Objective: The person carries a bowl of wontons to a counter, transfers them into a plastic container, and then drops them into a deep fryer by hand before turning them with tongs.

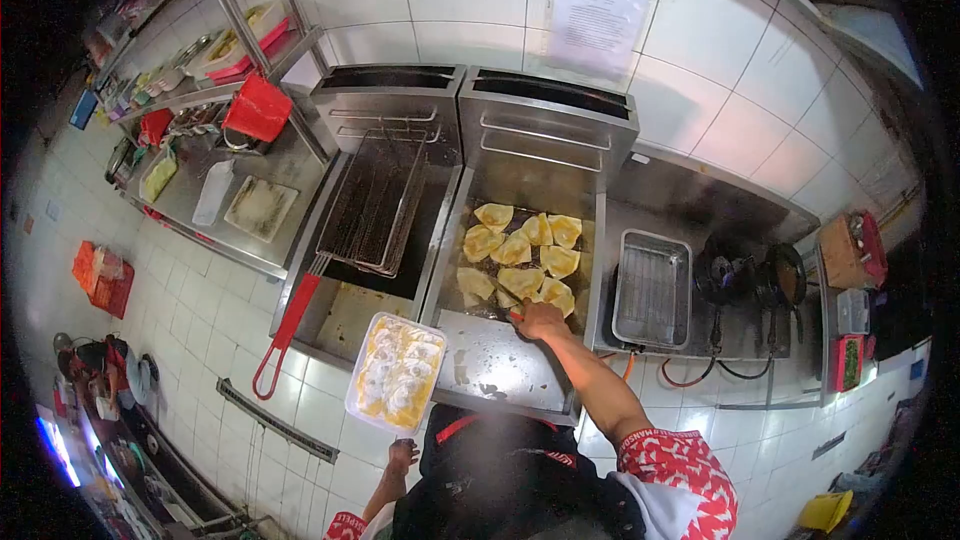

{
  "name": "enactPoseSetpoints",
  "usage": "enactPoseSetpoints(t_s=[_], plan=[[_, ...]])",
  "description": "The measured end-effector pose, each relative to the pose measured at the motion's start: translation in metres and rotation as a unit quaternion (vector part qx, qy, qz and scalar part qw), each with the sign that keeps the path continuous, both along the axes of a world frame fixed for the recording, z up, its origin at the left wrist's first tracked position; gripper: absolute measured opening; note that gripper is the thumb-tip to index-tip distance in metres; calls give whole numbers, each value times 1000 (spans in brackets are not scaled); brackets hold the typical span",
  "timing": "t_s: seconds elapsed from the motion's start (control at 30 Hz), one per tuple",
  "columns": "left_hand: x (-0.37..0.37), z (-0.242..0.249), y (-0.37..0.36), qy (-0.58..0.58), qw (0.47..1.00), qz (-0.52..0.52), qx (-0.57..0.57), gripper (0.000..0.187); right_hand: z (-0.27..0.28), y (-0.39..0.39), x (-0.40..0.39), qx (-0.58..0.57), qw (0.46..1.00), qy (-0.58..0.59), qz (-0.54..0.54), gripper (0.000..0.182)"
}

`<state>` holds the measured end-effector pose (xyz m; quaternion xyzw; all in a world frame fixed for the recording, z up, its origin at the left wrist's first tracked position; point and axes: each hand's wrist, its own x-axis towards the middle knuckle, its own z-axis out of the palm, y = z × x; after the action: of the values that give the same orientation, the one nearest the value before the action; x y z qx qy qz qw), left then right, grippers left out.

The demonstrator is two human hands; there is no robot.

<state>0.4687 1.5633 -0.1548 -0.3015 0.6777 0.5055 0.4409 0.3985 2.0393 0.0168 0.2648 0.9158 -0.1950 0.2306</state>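
Note:
My right hand is closed around a thin metal utensil with a bit of red at its handle. It reaches over the near end of the right fryer, where the utensil touches the nearest pieces. Several pale yellow, folded dough turnovers float in the oil. My left hand is low by my body, just below the near edge of a white tray. Flour-dusted dough pieces fill this tray, which overlaps the fryer front. My left fingers are small and dark here.
A mesh fry basket with a red handle hangs over the left fryer. To the right are a metal pan and dark frying pans. Steel shelving stands left; a person is at the far left.

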Motion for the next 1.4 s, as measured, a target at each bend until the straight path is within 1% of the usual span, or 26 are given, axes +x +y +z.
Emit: enactPoseSetpoints(t_s=[0.13,0.2,0.33,0.43,0.5,0.53,0.6,0.63,0.67,0.7,0.73,0.77,0.8,0.83,0.87,0.9,0.93,0.97,1.0,1.03,1.1,1.2,1.23,1.3,1.33,1.4], plan=[[1,0,1,14,1000,-9,-7,27,27,-5,6,-20,1000,2,-1,59],[2,-4,1,16,1000,1,17,26,35,-4,6,-31,999,8,-15,61],[1,-15,-6,7,1000,-7,29,24,27,-2,8,-32,999,19,-29,62],[-2,-24,-11,2,999,-20,39,23,20,-3,7,-24,999,20,-3,62],[-4,-31,-14,4,998,-35,53,22,21,-1,6,-60,998,-7,-26,61],[-7,-32,-16,5,998,-42,56,22,11,1,4,-61,998,-6,-28,61],[-10,-27,-14,5,999,-36,40,22,-29,13,4,-104,985,118,-66,50],[-12,-29,-14,3,1000,-21,24,23,-28,16,5,-103,985,118,-67,50],[-14,-32,-12,0,1000,12,-8,25,-27,21,5,-264,931,136,-212,46],[-16,-33,-15,0,1000,10,-7,25,-27,24,5,-411,830,147,-347,44],[-18,-32,-20,-16,999,8,29,27,-27,25,3,-430,777,176,-425,42],[-20,-33,-22,-31,997,5,66,29,-26,29,2,-430,776,177,-426,42],[-19,-36,-22,-31,997,3,65,29,-31,34,2,-392,769,205,-462,42],[-18,-38,-19,4,998,-52,28,29,-35,39,1,-352,758,234,-496,42],[-18,-40,-17,40,993,-107,-8,29,-39,44,0,-344,738,226,-535,40],[-18,-41,-17,41,993,-110,-7,29,-44,49,0,-343,736,228,-537,40],[-16,-39,-18,88,980,-175,-12,28,-42,52,1,-402,679,216,-576,40],[-16,-38,-18,111,972,-209,-14,27,-41,55,2,-457,616,202,-609,39],[-15,-37,-18,134,961,-241,-16,26,-42,53,5,-451,593,215,-631,37],[-16,-36,-18,116,970,-212,5,25,-49,55,7,-451,593,216,-631,37],[-14,-36,-20,76,985,-151,46,23,-72,58,12,-521,532,256,-616,40],[-10,-38,-23,17,992,-59,107,19,-48,55,16,-520,508,269,-631,39],[-8,-41,-21,18,992,-61,107,19,-43,57,14,-521,507,270,-631,39],[-4,-53,-18,-2,1000,-3,24,23,-37,62,9,-525,487,274,-642,40],[-5,-54,-21,0,1000,-4,24,23,-40,67,6,-526,486,275,-641,40],[-12,-56,-30,110,984,-126,60,24,-46,75,-3,-484,528,257,-649,37]])
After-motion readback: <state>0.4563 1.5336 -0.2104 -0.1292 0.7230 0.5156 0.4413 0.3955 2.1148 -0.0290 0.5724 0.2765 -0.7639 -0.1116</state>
